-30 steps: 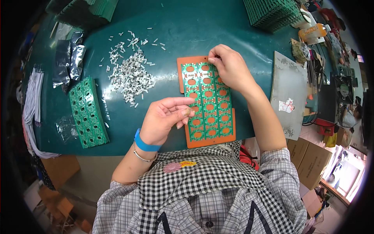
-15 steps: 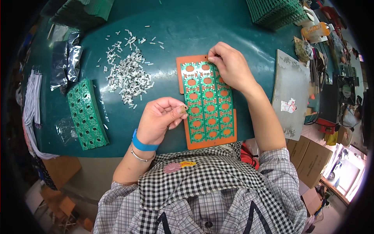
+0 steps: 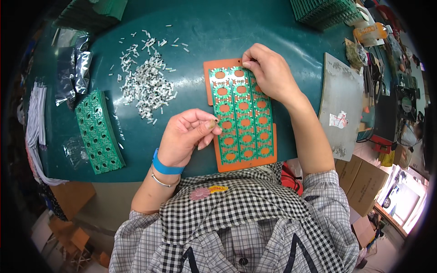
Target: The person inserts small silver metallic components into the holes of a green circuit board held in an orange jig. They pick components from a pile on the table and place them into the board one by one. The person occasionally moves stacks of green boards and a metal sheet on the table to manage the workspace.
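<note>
On the head view, the green circuit panel [image 3: 244,114] lies on an orange board [image 3: 248,167], orange showing through three columns of ovals. Left hand [image 3: 182,139] pinched at its left edge, right hand [image 3: 269,75] pinched up top; what's gripped, I can't tell.

This seemed to be an electronics workshop.
The green table [image 3: 200,22] carried circuit boards [image 3: 234,109] in an orange holder [image 3: 248,164], more boards in stacks [image 3: 325,13], a heap of small parts [image 3: 148,84] and a bundle of white wires [image 3: 36,113]. Some tools [image 3: 375,75] lay at the right side, and cartons [image 3: 364,186] stood beside the table.
</note>
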A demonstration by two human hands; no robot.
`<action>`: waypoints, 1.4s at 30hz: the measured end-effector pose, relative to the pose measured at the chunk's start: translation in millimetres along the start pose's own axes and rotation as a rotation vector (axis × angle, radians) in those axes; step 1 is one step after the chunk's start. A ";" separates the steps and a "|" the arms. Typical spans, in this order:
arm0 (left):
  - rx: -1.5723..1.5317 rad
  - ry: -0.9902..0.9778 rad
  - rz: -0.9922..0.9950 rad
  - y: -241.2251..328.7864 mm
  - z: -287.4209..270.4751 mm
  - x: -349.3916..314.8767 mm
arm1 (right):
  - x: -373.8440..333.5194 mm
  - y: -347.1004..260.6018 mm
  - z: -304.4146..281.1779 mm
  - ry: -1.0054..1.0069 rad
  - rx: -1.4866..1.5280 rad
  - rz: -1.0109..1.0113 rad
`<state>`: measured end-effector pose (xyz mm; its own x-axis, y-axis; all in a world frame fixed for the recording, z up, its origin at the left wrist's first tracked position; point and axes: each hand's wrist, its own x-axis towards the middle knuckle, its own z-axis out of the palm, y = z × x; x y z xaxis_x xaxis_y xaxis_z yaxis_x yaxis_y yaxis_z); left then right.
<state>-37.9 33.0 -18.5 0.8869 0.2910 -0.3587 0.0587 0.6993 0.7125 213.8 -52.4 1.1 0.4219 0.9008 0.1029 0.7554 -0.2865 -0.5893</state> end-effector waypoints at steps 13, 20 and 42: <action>-0.032 -0.016 0.005 -1.0 1.4 0.3 | 0.6 -0.2 5.2 0.039 -0.044 -0.046; 0.047 -0.010 0.003 0.8 4.3 -0.7 | -0.5 0.7 10.9 0.091 -0.151 -0.092; 0.042 0.044 0.036 4.3 7.1 -2.8 | -11.8 -9.1 8.1 0.129 -0.263 -0.249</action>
<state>-36.9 30.6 -10.1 0.8677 0.3450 -0.3577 0.0465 0.6602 0.7496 197.8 -57.7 -1.2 0.2561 0.9097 0.3267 0.9384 -0.1529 -0.3099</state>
